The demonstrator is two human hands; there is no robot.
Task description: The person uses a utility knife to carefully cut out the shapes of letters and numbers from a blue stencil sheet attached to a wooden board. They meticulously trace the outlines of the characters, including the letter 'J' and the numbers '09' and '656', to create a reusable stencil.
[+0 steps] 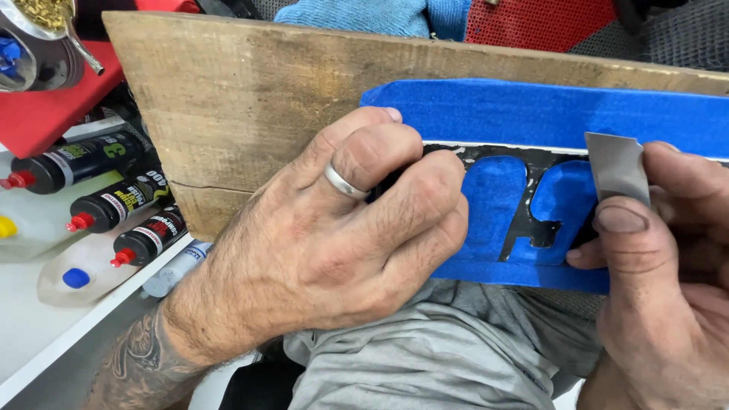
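A worn wooden board (250, 91) rests across my lap. A blue felt-like cloth (547, 114) lies on its right part, and on the cloth sits a flat black metal piece (531, 197) with cut-out openings and flaking paint. My left hand (357, 235), with a silver ring, is closed over the left end of the metal piece and presses it down. My right hand (661, 258) pinches a small thin steel blade (616, 171) between thumb and fingers, its edge against the right part of the metal piece.
Three black bottles with red caps (114, 201) and clear bottles with yellow and blue caps lie on a white shelf (30, 334) at the left. A red surface (45, 106), a metal bowl (38, 45) and a blue towel (364, 15) are behind the board.
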